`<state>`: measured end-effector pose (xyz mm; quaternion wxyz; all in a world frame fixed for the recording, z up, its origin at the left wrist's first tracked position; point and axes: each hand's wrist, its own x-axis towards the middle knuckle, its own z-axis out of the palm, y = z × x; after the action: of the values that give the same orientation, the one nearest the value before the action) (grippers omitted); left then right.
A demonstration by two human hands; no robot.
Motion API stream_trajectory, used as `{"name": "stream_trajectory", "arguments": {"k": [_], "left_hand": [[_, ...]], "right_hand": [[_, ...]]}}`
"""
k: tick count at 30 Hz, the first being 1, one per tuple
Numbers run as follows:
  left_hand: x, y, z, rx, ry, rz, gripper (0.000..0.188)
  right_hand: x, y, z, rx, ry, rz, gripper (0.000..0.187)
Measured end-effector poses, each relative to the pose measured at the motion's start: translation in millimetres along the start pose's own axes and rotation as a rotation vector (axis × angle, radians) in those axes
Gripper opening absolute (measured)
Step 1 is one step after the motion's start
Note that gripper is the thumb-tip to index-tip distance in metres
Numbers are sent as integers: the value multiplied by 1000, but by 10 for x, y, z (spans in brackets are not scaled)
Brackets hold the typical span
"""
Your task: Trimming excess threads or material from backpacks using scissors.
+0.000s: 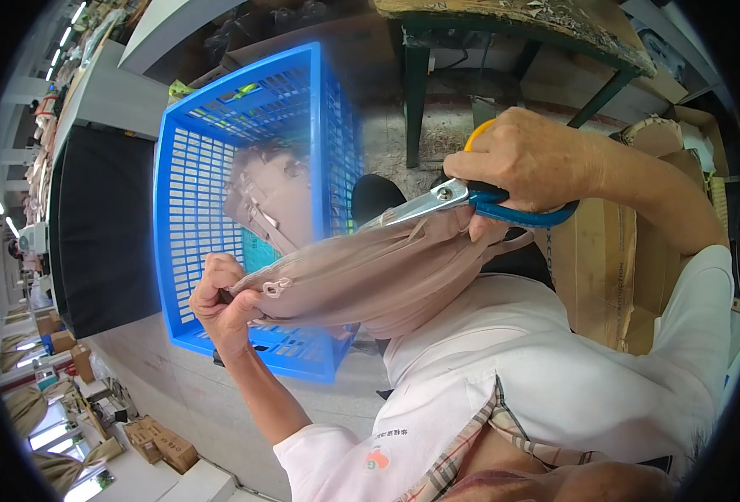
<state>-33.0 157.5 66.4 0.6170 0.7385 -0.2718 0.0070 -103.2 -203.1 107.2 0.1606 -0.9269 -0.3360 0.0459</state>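
Observation:
Stretched between my hands is a dusty-pink fabric bag [387,280] with a zipper along its upper edge. My left hand [229,303] is closed on the bag's left end, close to a zipper pull. Scissors [444,194] with metal blades and blue and orange handles are in my right hand [527,163], whose fingers pass around the handles. The blades lie along the bag's upper edge, pointing left; their tips are hard to make out against the fabric. Right-hand fingertips also touch the bag's right end, where a strap hangs.
A blue slatted plastic basket [330,167] stands beyond my left hand, with similar pink fabric pieces [274,188] inside. At the far right is a green-legged worn table [520,25]. Flattened cardboard [592,276] lies under my right arm, and a black panel [107,230] stands left of the basket.

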Motion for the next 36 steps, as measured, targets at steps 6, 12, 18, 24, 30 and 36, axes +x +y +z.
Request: {"name": "stream_trajectory", "arguments": {"k": [6, 12, 18, 24, 30, 36], "left_hand": [[9, -23, -10, -2, -9, 3, 36], [17, -23, 6, 0, -34, 39, 36], [-10, -24, -8, -5, -25, 27, 36], [-3, -64, -28, 5, -30, 38, 35], [-22, -29, -18, -3, -24, 40, 34], [0, -5, 25, -2, -37, 74, 34]], "right_hand": [[9, -44, -41, -15, 28, 20, 42], [102, -64, -99, -81, -27, 56, 55], [221, -34, -32, -5, -95, 59, 58], [225, -15, 21, -29, 20, -41, 50], [216, -29, -2, -32, -22, -26, 47], [328, -90, -35, -91, 50, -87, 54]]}}
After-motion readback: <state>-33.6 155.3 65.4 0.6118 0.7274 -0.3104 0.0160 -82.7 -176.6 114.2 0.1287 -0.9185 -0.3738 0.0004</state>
